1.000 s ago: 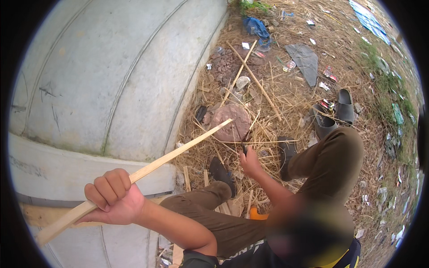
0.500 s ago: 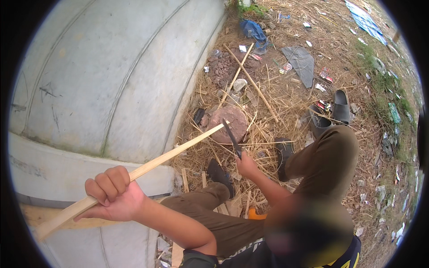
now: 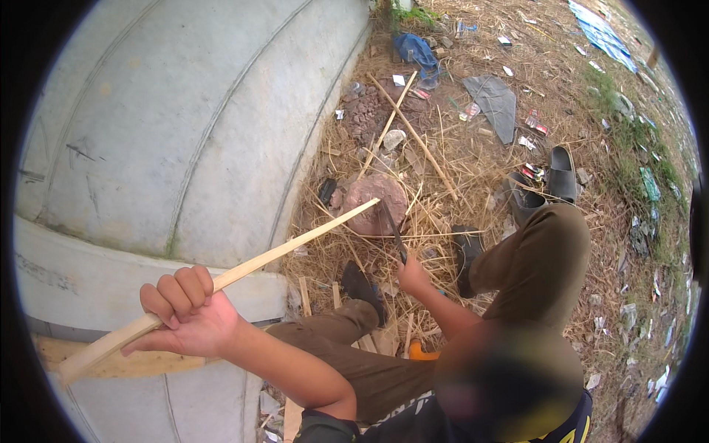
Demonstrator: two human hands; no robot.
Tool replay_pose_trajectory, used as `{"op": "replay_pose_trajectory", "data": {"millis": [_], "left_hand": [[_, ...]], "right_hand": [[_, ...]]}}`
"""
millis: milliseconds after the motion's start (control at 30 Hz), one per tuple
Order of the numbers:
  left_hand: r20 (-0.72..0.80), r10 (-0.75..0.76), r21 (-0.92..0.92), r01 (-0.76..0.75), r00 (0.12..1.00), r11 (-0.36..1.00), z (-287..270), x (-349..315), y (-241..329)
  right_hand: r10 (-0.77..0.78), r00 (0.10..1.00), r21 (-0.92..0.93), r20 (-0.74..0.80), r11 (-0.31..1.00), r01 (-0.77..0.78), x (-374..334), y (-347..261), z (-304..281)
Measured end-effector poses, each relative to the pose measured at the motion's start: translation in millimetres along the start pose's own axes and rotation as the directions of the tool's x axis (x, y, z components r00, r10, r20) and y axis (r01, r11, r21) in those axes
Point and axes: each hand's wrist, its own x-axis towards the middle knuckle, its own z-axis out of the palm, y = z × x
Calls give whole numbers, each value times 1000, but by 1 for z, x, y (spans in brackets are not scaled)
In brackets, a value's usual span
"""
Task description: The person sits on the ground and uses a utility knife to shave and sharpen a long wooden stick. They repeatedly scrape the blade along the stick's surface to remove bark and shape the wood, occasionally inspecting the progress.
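Note:
My left hand (image 3: 188, 314) is wrapped round a long, pale wooden stick (image 3: 277, 252) near its thick end. The stick slants away to the right, and its far tip lies over a round, reddish-brown block (image 3: 362, 219) on the ground. A dark-bladed knife (image 3: 393, 230) is gripped by its handle in my right hand (image 3: 415, 278). Its blade points away from me, close beside the stick's tip and over the block. From this angle I cannot tell whether blade and stick touch.
Two thin sticks (image 3: 425, 151) lie crossed beyond the block. Straw and wood slivers cover the ground. A pale wall (image 3: 185, 125) rises on the left. Grey slippers (image 3: 562, 176) lie at the right, near my knee. Farther off are a blue cloth (image 3: 416, 52) and a grey sheet piece (image 3: 493, 107).
The knife has shifted slightly right and toward me, its blade now more upright beside the stick's tip. The stick's tip has moved slightly right. Both hands keep their grips.

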Motion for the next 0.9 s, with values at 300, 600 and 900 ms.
{"op": "replay_pose_trajectory", "data": {"millis": [300, 600, 900], "left_hand": [[-259, 79, 149, -41, 963, 988, 12, -3, -1], [-105, 211, -20, -215, 972, 977, 9, -4, 17], [-198, 266, -229, -308, 944, 923, -13, -13, 48]], "right_hand": [[-252, 883, -282, -396, 948, 144, 8, 66, 5], [-344, 938, -586, 32, 754, 296, -17, 97, 19], [-327, 938, -680, 118, 662, 316, -26, 95, 10]]}}
